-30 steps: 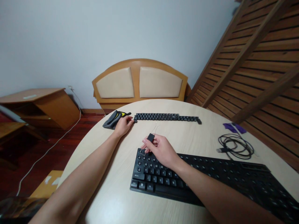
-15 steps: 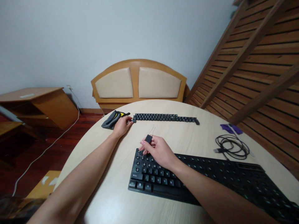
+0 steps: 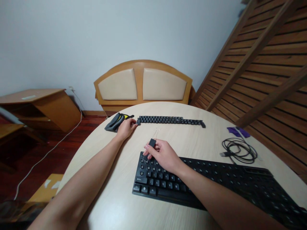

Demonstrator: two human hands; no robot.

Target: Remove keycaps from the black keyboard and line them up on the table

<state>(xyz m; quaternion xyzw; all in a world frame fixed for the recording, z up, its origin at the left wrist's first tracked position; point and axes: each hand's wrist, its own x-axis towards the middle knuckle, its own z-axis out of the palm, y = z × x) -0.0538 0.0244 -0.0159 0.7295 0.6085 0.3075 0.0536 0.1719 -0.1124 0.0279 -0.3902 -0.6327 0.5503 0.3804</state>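
Note:
A black keycap puller (image 3: 152,143) with thin wire loops at both ends is gripped in my right hand (image 3: 165,155). It is held over the upper left corner of a black keyboard (image 3: 172,195), where bare key stems show in place of caps. My left hand (image 3: 126,129) reaches across the table, its thumb and fingers pinched on a black keycap (image 3: 138,122) at the left end of a long block of loose keycaps (image 3: 163,119). The fingers partly hide that cap. Letter keys and the space bar are still seated along the keyboard's lower left.
Beside my left hand lies a grey, black and yellow pouch-like item (image 3: 116,122). A coiled black USB cable (image 3: 237,150) and a purple cloth (image 3: 238,131) lie on the right of the round table (image 3: 115,204). A wooden headboard (image 3: 140,83) stands behind it.
My hands keep almost the same places. The whole view has shifted very slightly, and the puller and the keycap show no clear movement.

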